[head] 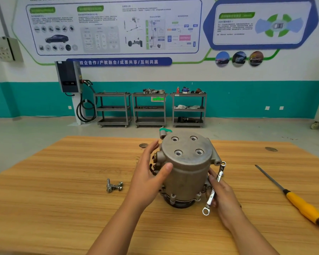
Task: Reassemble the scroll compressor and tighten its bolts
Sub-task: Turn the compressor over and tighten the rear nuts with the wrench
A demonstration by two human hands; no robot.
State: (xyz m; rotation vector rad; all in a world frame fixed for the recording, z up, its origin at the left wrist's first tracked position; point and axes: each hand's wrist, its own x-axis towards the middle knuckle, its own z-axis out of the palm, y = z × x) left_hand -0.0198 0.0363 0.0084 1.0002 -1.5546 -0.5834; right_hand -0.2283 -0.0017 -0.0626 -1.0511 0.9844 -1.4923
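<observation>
Head view: our left hand (151, 173) steadies the closed compressor (186, 168), fingers straight; our right hand (222, 196) grips a wrench (212, 192) in its fingers. Bolts (114, 185) lie loose on the surface (63, 199), so we judge tightening unfinished.

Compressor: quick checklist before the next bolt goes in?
1. Compressor upright on the table: ok.
2. Left hand rests against its side to steady it: ok.
3. Wrench held in right hand: ok.
4. Loose bolts lie left of the compressor, probably within reach: ok.
5. All flange bolts seated: cannot tell, the far side is hidden.
6. Yellow-handled tool lies apart from the work: ok.
</observation>
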